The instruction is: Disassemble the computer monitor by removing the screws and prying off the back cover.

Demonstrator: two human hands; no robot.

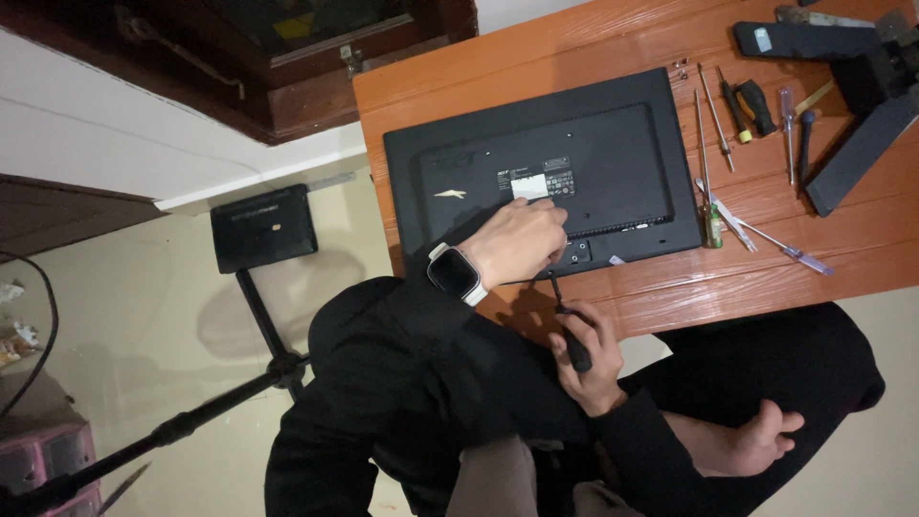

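The person sat cross-legged at a low orange-brown table [593, 38], bent over a black monitor [613, 153] that lay face down on it, its rear panel up; the left hand [517, 239], a white-strapped watch [454, 273] at the wrist, pressed with curled fingers on the lower middle of the back, near the recess where a stand would attach; the right hand [582, 349] was closed round the dark handle of a screwdriver [567, 321], whose shaft pointed up toward the monitor's lower edge close under the left hand. The back cover looked to me still seated all round, so the work seemed at an early stage, with a fastener by the mount being dealt with and the shell yet unopened; whether any screw was already out I could not tell, though two small bright bits [681, 68] lay by the top right corner. To the right rested a row of spare screwdrivers [756, 105] and a dark stand with its legs [862, 115] apart from the monitor; a tripod [258, 316] stood on the floor to the left.
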